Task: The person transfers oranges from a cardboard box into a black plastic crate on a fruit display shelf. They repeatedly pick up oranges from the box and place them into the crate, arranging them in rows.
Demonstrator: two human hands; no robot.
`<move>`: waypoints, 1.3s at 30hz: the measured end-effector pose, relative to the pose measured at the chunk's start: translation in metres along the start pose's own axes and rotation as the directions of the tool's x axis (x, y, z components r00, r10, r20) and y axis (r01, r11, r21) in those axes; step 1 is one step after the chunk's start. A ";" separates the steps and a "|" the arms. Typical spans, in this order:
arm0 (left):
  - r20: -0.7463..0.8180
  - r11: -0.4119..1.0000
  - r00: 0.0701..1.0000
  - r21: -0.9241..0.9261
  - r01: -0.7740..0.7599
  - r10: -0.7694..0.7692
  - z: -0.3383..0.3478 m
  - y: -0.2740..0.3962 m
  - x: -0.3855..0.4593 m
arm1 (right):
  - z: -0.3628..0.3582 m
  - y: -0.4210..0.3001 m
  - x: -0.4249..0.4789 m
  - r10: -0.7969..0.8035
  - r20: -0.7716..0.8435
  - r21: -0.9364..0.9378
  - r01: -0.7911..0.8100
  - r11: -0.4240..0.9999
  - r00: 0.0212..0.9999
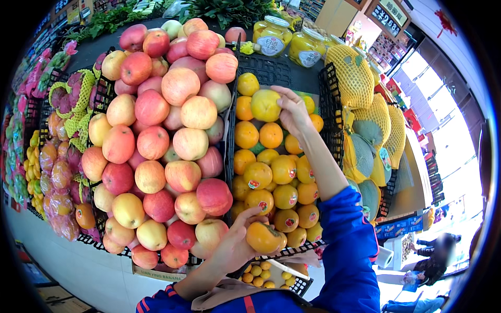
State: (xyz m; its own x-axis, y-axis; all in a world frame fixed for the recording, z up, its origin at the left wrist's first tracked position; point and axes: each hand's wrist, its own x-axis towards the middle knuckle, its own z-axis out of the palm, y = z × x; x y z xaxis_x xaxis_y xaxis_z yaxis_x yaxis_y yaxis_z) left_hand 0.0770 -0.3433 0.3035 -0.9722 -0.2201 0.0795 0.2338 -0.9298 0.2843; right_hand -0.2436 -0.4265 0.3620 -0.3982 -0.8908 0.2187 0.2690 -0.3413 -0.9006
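Note:
My right hand (292, 111) grips a yellow persimmon (265, 105) between thumb and fingers, above the far part of a black plastic crate (330, 117). My left hand (236, 244) is near the crate's front edge, with an orange persimmon (261, 237) in it, its leafy cap partly visible. Under and between my hands lie rows of orange-yellow persimmons (283, 169), several with small round stickers. The far rows are sparser, and green lining (257, 148) shows between the fruits there. My right forearm hides part of the crate's right side.
Red and yellow apples (152, 106) are heaped high in the crate on the left. Netted melons (349, 76) stand to the right. Jars of yellow fruit (272, 36) line the back. Below the front edge is a lower crate of small yellow fruit (256, 270). A person (434, 258) is at far right.

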 end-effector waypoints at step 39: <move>-0.051 0.929 0.981 0.336 -0.158 0.185 0.009 -0.003 0.003 | -0.054 0.001 0.009 -0.434 -0.251 -0.830 0.038 0.556 0.865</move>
State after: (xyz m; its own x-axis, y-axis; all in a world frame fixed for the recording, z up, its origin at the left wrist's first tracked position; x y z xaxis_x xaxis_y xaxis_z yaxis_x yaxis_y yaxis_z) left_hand 0.0736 -0.3389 0.3114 -0.9114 -0.4033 0.0817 0.3741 -0.7296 0.5725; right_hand -0.2944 -0.4181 0.3426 -0.6818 -0.5468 0.4860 -0.5937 0.0254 -0.8043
